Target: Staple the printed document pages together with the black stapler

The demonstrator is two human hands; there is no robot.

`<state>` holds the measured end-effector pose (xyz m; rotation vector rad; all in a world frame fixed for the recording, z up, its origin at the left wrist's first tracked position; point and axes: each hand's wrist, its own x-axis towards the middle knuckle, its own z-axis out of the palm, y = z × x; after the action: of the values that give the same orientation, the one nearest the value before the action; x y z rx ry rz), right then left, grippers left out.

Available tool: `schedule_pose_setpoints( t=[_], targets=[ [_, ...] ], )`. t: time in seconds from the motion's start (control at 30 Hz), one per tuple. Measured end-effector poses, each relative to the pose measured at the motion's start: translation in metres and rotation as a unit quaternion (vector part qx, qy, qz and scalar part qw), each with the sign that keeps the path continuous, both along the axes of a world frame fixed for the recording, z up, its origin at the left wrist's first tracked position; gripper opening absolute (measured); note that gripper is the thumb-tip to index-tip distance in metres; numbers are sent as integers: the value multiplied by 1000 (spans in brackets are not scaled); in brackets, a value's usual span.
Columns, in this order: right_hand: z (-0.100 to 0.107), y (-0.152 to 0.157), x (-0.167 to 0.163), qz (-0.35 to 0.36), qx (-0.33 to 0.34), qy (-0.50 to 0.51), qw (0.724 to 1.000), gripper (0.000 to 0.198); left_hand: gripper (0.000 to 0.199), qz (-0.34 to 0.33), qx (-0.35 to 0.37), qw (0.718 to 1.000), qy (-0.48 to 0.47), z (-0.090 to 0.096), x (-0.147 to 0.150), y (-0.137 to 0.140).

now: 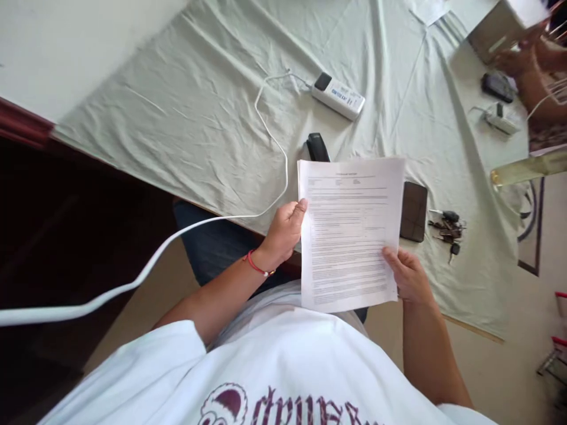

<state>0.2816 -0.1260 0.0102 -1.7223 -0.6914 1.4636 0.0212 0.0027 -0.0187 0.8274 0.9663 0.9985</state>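
Observation:
A small stack of printed paper sheets (349,236) is held up between my two hands, over the near edge of the table. My left hand (286,227), with a red bracelet at the wrist, grips the left edge, thumb on top. On the lower right edge, my right hand (410,271) pinches the sheets, its fingers hidden behind them. A black stapler (318,146) lies just beyond the top edge of the paper, partly covered by it. Right of the sheets is a dark phone (414,211), and beside it a bunch of keys (448,229).
A pale green cloth (199,118) covers the table. A white power bank (339,95) with a white cable (283,159) lies farther back; the cable runs past my left arm. At the far right, another person's hand (514,62) is by a box (500,32), near a second white device (502,118).

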Motion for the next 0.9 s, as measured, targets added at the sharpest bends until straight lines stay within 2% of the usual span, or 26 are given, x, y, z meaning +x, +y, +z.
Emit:
schedule_pose_setpoints(
  t=[0.1,0.2,0.3,0.4,0.5,0.57,0.63,0.67,0.77,0.8,0.83,0.9],
  targets=[
    [11,8,8,-18,20,-14,1000,41,49,-15,-30,999,-15,-4,5,-5],
    [18,13,22,9,30,-45,998,38,49,-32,-49,998,-13,-1,5,-6],
    [20,13,36,34,60,-84,994,34,43,18,-13,1000,-8,7,6,1],
    [18,13,39,50,83,-107,989,33,42,52,1,995,-83,12,14,13],
    [12,17,35,75,74,-136,985,35,47,39,-30,987,-154,8,24,23],
    [9,23,34,93,70,-197,973,36,48,28,-42,985,-165,1,29,27],
    [9,31,35,90,92,-304,944,35,48,11,-43,986,-160,-6,32,28],
    [12,37,35,75,116,-371,918,35,48,1,-38,987,-156,-8,33,28],
    [28,60,25,11,231,-550,803,36,46,-24,-17,988,-155,-13,35,24],
    [36,70,18,17,279,-580,765,36,45,-31,-13,987,-160,-14,35,23],
    [44,81,7,42,311,-595,740,34,44,-38,-12,985,-166,-15,35,22],
    [59,105,-17,118,362,-601,703,32,44,-48,-12,983,-179,-15,35,21]
  ],
)
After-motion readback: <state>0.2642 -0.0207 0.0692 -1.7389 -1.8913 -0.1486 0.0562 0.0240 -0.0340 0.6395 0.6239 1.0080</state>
